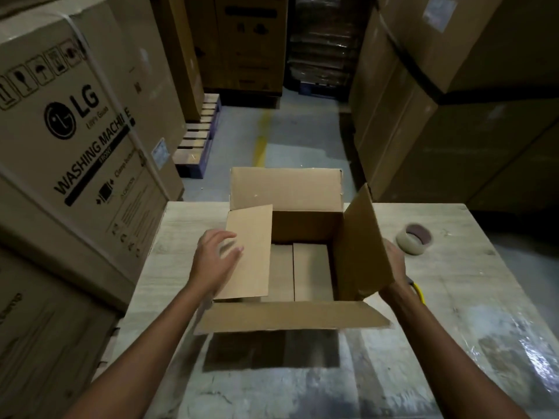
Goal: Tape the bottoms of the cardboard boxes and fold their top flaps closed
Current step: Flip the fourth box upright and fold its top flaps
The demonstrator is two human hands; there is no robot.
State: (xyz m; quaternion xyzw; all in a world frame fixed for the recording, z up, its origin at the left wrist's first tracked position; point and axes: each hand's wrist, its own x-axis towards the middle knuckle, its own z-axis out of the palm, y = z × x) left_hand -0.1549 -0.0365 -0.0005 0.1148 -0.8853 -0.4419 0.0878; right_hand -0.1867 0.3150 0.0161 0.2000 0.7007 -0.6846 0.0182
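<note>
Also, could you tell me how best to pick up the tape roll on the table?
Probably from straight above: the tape roll lies flat on the table, hole up, standing clear to the right of the box. Put fingers in the hole, thumb on the outer wall.

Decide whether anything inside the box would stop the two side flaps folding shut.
Nothing visible does. The box is empty inside, the left flap leans over the opening by the left hand, and the right flap stands up against the right hand.
</note>
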